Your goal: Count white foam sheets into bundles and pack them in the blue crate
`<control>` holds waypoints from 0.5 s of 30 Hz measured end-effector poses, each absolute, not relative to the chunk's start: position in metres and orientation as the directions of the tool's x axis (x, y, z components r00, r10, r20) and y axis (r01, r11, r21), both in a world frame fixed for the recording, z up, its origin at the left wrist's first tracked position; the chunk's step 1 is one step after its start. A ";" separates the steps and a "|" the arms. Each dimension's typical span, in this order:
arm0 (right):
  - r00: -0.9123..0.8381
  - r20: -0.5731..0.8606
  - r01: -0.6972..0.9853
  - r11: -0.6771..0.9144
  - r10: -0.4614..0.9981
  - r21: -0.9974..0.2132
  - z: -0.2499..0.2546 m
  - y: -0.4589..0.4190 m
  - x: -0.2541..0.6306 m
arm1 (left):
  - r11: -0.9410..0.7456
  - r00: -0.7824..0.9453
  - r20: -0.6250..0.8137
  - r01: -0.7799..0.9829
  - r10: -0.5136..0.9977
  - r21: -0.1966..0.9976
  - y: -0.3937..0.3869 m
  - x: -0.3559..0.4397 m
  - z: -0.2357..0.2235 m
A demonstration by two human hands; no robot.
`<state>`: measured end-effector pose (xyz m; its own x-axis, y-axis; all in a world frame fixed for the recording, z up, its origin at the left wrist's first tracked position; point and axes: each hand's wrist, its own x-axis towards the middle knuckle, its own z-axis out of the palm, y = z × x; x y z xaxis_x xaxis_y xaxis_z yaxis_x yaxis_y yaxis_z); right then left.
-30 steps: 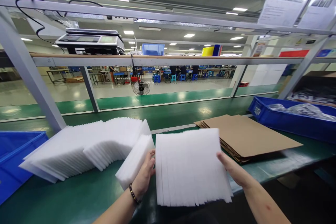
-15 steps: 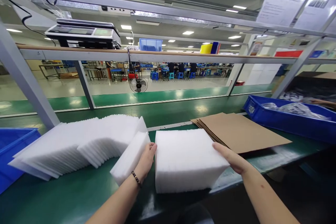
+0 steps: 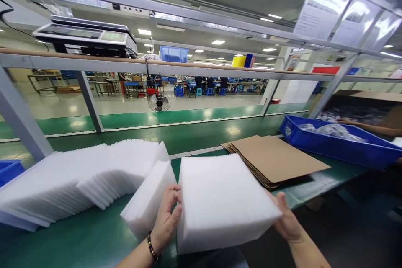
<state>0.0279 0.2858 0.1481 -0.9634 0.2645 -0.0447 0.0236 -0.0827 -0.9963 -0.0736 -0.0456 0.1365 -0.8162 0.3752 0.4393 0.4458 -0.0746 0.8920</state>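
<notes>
A thick stack of white foam sheets (image 3: 224, 192) is held between my hands at the front edge of the green workbench. My left hand (image 3: 168, 215), with a beaded bracelet at the wrist, presses its curled fingers against the stack's left side. On the opposite side my right hand (image 3: 286, 220) grips the right corner, thumb up; some of its fingers are hidden by the foam. A thinner bundle of foam sheets (image 3: 150, 199) leans just left of my left hand. Beyond it, a long row of slanted foam sheets (image 3: 91, 171) lies on the bench.
Flat brown cardboard sheets (image 3: 279, 157) lie right of the stack. Farther right are a blue bin (image 3: 329, 144) with clear plastic bags and another person's arm (image 3: 370, 127). A blue bin (image 3: 11, 171) stands at left. Overhead, a shelf (image 3: 201, 71) carries a scale (image 3: 88, 35).
The foam stack has come nearer to me, its right side swinging closer. My right hand has shifted lower along its right corner. The view has turned slightly right.
</notes>
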 end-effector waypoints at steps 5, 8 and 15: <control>-0.987 -0.115 0.111 -0.037 0.113 -0.993 0.144 0.274 0.019 | 0.202 -0.825 0.316 0.448 0.469 0.871 -0.053 -0.074 0.115; -0.981 -0.166 0.165 -0.021 0.104 -0.986 0.157 0.277 0.004 | 0.270 -0.859 0.204 0.359 0.469 0.893 -0.052 -0.078 0.118; -0.947 -0.317 0.321 0.096 0.049 -0.942 0.175 0.288 -0.019 | 0.259 -0.904 0.152 0.271 0.400 0.927 -0.053 -0.071 0.109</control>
